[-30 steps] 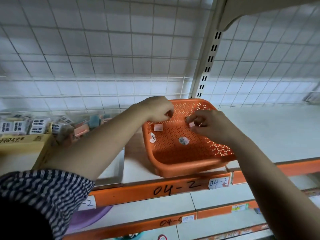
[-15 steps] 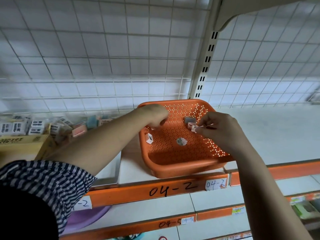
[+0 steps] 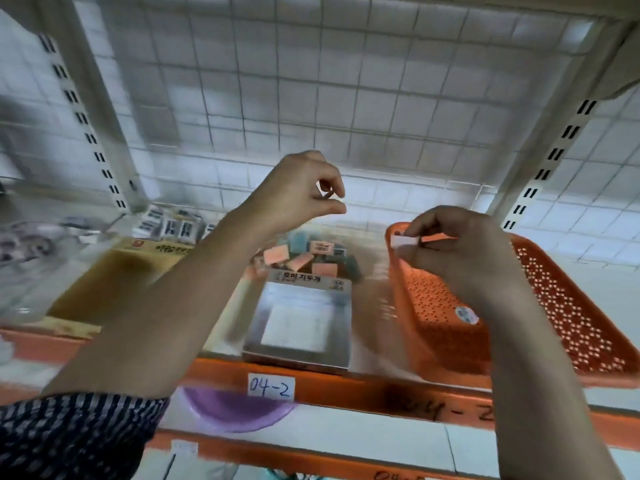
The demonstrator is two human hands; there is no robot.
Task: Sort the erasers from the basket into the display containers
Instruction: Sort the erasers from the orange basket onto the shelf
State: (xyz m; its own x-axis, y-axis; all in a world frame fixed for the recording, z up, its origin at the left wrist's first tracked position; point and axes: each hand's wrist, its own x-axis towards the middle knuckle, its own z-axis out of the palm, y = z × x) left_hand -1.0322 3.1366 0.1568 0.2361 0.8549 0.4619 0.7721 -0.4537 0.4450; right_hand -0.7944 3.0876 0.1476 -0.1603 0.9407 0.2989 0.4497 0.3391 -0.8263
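The orange perforated basket (image 3: 561, 313) sits on the shelf at the right, one small eraser (image 3: 466, 315) lying on its floor. My right hand (image 3: 457, 247) hovers over the basket's left rim and pinches a white eraser (image 3: 404, 241). My left hand (image 3: 301, 192) is raised above the grey display box (image 3: 301, 320), pinching a small eraser (image 3: 329, 195) between thumb and fingertips. The back of that box holds several pink and teal erasers (image 3: 304, 258). A yellow display box (image 3: 117, 271) with barcoded erasers (image 3: 173, 225) stands to the left.
A wire grid panel (image 3: 311, 98) backs the shelf, with slotted uprights at left (image 3: 83, 116) and right (image 3: 554, 154). The orange shelf edge carries a "04-2" label (image 3: 270, 388). A purple bowl (image 3: 235, 412) sits on the lower shelf. Clear packaging (image 3: 31, 258) lies at far left.
Both hands have lifted out of the basket and moved left, each with an eraser. My left hand now hangs over the grey display box. The view has swung left.
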